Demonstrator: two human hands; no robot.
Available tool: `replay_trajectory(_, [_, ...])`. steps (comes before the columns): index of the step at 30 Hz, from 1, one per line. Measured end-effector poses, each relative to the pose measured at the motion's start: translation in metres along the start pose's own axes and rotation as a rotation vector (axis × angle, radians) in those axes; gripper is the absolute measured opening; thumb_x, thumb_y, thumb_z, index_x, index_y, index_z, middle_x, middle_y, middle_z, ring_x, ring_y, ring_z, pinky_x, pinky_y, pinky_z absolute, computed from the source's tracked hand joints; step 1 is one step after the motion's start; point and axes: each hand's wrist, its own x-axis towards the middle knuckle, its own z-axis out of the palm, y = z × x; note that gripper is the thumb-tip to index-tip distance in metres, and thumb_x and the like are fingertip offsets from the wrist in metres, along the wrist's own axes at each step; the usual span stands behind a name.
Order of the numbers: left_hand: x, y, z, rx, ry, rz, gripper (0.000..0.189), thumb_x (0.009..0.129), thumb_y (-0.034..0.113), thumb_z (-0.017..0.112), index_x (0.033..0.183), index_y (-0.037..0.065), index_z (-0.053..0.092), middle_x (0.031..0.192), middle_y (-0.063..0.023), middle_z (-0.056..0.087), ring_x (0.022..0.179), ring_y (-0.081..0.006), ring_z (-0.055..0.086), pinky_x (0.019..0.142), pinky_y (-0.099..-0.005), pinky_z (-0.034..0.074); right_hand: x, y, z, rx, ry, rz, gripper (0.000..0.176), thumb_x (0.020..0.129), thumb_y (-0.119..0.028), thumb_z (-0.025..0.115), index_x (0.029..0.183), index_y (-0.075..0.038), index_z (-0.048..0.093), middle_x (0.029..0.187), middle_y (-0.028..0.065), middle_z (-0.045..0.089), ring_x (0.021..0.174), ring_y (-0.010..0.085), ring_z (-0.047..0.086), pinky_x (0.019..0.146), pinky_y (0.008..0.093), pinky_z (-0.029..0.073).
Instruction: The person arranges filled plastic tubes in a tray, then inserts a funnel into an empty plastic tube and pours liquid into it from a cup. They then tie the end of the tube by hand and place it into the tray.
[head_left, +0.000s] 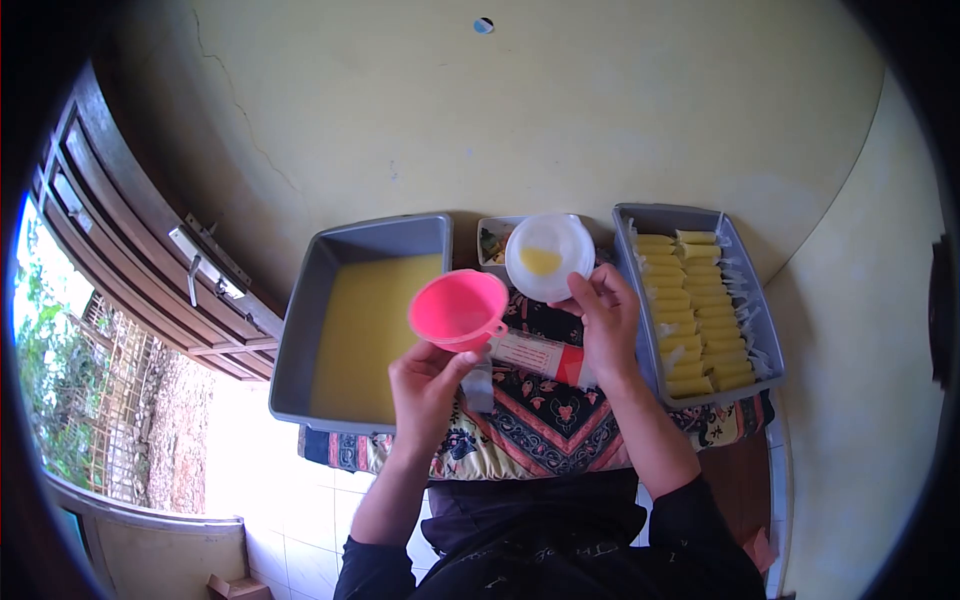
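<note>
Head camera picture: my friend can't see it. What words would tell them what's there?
A person's left hand holds a pink funnel and the right hand holds a white cup with a yellow puddle inside. Beyond them sit a gray tray of yellow liquid and a second gray tray of yellow packets, on a patterned cloth.

Liquid tray (297, 330) left, packet tray (665, 212) right — funnel (458, 308), cup (548, 257) between.

Liquid tray (297, 330); packet tray (763, 322); patterned cloth (545, 425) beneath.
</note>
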Motion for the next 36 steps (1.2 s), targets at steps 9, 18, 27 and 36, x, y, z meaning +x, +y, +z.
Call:
replay_trajectory(9, [-0.002, -0.026, 0.017, -0.013, -0.071, -0.041, 0.024, 0.085, 0.001, 0.068, 0.107, -0.007, 0.063, 0.098, -0.0100, 0.069, 0.091, -0.0129, 0.064, 0.085, -0.0271, 0.050, 0.000, -0.041, 0.022, -0.082, -0.178, -0.299, 0.023, 0.091, -0.004, 0.062, 0.073, -0.002, 0.047, 0.071, -0.0039, 0.050, 0.066, 0.0005, 0.042, 0.060, 0.0185, 0.035])
replay_trajectory(18, [0.005, -0.028, 0.034, 0.039, -0.098, -0.074, 0.023, 0.084, 0.000, 0.068, 0.106, -0.007, 0.063, 0.097, -0.0105, 0.069, 0.091, -0.0129, 0.064, 0.083, -0.0258, 0.050, -0.001, -0.037, 0.004, -0.192, -0.192, -0.444, 0.019, 0.091, -0.001, 0.061, 0.077, 0.000, 0.048, 0.073, -0.0018, 0.052, 0.069, 0.0009, 0.046, 0.058, 0.0188, 0.037])
replay_trajectory(27, [0.015, -0.034, 0.041, 0.043, -0.107, -0.081, 0.023, 0.084, -0.001, 0.068, 0.106, -0.007, 0.063, 0.098, -0.0108, 0.069, 0.091, -0.0133, 0.063, 0.083, -0.0268, 0.050, 0.003, -0.047, 0.000, -0.674, -0.173, -0.822, 0.019, 0.078, -0.001, 0.073, 0.071, 0.000, 0.055, 0.078, 0.0123, 0.061, 0.064, 0.0200, 0.059, 0.057, 0.0282, 0.047])
replay_trajectory(36, [0.014, -0.026, 0.027, 0.005, -0.085, 0.052, 0.024, 0.085, -0.001, 0.067, 0.108, -0.008, 0.062, 0.101, -0.0117, 0.068, 0.095, -0.0141, 0.063, 0.085, -0.0277, 0.050, 0.008, -0.041, 0.018, -0.634, -0.238, -1.047, 0.018, 0.077, -0.002, 0.074, 0.075, 0.000, 0.056, 0.084, 0.0123, 0.063, 0.067, 0.0201, 0.062, 0.056, 0.0289, 0.049])
